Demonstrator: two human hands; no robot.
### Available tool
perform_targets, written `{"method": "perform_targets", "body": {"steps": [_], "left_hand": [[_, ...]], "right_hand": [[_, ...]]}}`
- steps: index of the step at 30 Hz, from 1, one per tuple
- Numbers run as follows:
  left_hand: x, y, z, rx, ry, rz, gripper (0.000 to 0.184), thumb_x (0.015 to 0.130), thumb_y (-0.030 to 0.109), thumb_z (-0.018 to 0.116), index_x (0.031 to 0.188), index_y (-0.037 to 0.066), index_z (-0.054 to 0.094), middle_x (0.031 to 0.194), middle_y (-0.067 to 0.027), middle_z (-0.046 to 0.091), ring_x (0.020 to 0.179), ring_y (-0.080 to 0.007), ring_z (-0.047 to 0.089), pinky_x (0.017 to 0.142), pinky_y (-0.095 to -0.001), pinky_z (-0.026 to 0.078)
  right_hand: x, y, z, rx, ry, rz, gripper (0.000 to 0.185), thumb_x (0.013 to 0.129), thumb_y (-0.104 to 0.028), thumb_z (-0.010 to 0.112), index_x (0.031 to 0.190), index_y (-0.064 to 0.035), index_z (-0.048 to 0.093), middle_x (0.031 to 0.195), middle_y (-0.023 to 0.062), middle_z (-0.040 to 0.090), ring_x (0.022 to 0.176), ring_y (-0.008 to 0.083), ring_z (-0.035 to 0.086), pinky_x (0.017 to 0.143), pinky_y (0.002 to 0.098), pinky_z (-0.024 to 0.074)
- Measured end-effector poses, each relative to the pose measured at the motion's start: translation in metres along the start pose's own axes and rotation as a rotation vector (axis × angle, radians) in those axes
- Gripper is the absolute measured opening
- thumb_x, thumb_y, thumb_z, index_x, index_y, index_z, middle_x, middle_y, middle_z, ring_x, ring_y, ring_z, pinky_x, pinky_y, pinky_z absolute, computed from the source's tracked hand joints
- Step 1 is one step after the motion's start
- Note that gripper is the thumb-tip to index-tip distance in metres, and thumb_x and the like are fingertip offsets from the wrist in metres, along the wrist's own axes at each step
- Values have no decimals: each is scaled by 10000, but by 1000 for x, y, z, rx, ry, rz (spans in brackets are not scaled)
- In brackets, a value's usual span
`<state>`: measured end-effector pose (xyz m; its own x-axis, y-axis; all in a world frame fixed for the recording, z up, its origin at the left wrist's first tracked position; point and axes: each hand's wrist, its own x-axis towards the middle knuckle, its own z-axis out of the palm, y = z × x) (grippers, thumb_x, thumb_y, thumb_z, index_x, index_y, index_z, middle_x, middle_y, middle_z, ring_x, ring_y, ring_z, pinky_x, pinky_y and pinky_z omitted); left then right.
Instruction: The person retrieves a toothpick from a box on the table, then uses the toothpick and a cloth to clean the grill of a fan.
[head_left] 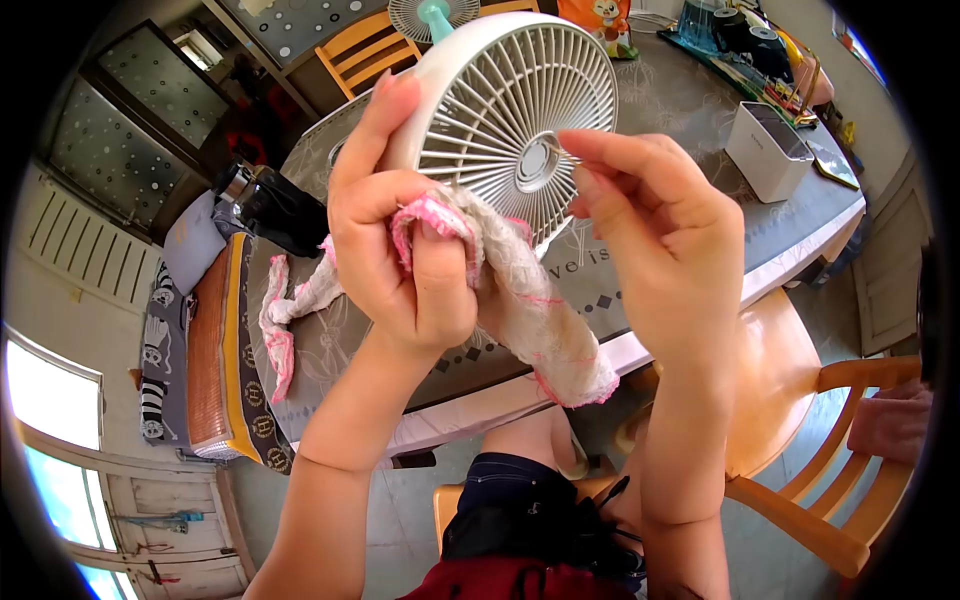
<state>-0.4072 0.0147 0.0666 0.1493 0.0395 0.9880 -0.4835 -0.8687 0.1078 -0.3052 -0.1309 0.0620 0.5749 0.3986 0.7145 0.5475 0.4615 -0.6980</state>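
Observation:
A small white fan [520, 120] with a round grille is tilted up in front of me, its hub facing my right side. My left hand [400, 230] is closed, with its fingers on the fan's rim and a damp-looking white cloth [540, 320] with pink edging bunched round its thumb. The cloth hangs down below the grille. Close to the hub, my right hand [650, 200] is closed in a pinch. Whatever is between those fingertips is too small to make out. A second pink-edged cloth [305, 295] lies on the table, left of my left hand.
The table [690, 110] has a grey patterned cover. A black bottle [280, 205] stands at its left, a white box [768, 150] at its right beside a phone [833, 165]. Another fan [433, 15] stands at the back. A wooden chair [780, 390] is at my right.

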Motion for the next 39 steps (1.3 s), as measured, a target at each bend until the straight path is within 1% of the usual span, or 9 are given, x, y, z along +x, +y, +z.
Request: {"method": "perform_targets", "body": {"steps": [3,8,14,16,17,19,27,33,39], "left_hand": [[0,1,0,13,-1,11,143,844,79,476,945,-14,518,1340,-325,488,1280,-410,473,1101,-470,330],[1,-1,-1,14,-11,39,145,842,86,482,941,-14,516,1339,-328,486,1277,-418,473,1104,-483,323],[1,2,-2,-5,-11,24,162,814,94,492,930,-16,518,1334,-327,490,1280,-428,468,1105,-488,322],[4,8,-6,202,-180,53,185,851,90,378,999,-10,426,1385,-338,412,1328,-426,411,1107,-504,341],[3,10,-6,202,-180,53,185,851,90,378,999,-10,426,1385,-338,412,1328,-426,411,1107,-504,341],[3,11,-5,247,-192,87,191,828,85,381,990,-9,417,1381,-335,414,1319,-431,418,1105,-505,346],[0,14,-2,236,-189,105,189,853,150,398,988,18,395,1373,-318,424,1319,-437,418,1119,-526,311],[0,19,-4,268,-236,80,191,847,142,402,986,12,401,1369,-310,429,1316,-435,423,1116,-525,315],[1,10,-2,292,-185,74,187,855,130,389,988,0,409,1374,-312,424,1315,-419,428,1114,-517,322]], "right_hand": [[-3,-5,4,-147,-23,10,165,880,42,643,1043,35,667,873,25,612,670,73,616,586,185,455],[-4,-8,11,-118,8,90,81,858,15,683,937,29,669,832,27,627,621,78,648,528,189,460],[-4,-2,15,-204,49,-16,57,846,20,684,900,27,668,786,19,621,604,84,653,515,187,460],[-4,-3,16,-234,70,-29,62,792,-23,705,838,-18,664,752,91,624,615,214,636,561,298,501],[-4,-4,16,-234,70,-29,62,792,-23,705,838,-18,664,752,91,624,615,214,636,561,298,501],[-2,-8,15,-309,51,-99,46,830,42,677,875,37,669,736,42,576,561,78,584,512,208,429],[-2,-17,19,-357,84,-127,45,831,51,670,852,12,665,712,36,555,561,76,545,507,204,410],[-2,-21,16,-319,87,-166,58,835,44,676,861,-4,660,714,26,551,567,73,541,502,200,407],[-5,-17,16,-263,79,-144,62,839,42,675,876,-5,660,723,22,554,582,67,550,511,191,409]]}}
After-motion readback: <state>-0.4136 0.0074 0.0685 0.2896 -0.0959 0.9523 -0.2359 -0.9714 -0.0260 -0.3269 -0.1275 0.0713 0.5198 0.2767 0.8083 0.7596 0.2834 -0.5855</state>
